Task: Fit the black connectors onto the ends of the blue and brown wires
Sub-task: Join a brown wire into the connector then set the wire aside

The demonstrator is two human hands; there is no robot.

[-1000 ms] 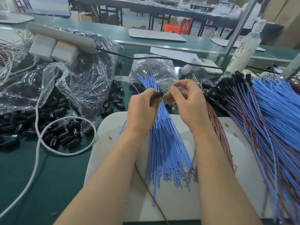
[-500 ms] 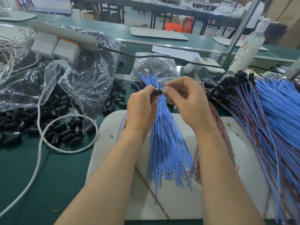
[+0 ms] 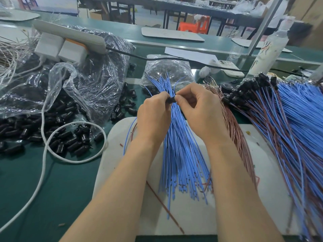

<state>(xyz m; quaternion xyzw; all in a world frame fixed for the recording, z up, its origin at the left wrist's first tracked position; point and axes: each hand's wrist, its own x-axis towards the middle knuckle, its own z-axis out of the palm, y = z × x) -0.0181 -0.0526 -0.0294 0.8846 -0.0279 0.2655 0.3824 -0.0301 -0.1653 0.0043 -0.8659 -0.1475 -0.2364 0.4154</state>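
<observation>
Head view: left hand [image 3: 153,117] and right hand [image 3: 201,116], fingers curled, pinch one black connector [image 3: 171,100].

Blue wires [image 3: 176,154] wear smooth, matt plastic insulation. Black connectors [image 3: 70,142] at nine o'clock look glossy plastic, beside a crinkled, shiny clear plastic bag [image 3: 97,81]. The desk [image 3: 57,189] is matt green; the white pad [image 3: 192,215] matt

The left grip [image 3: 153,117] and the right grip [image 3: 201,116] are bare human hands, slim-fingered, with smooth backs and softly rounded knuckles. Behind them the left forearm [image 3: 122,180] and the right forearm [image 3: 236,180] are bare too, uncovered along all the length that shows, slender at the wrist and broadening toward the lower edge of the view.
</observation>
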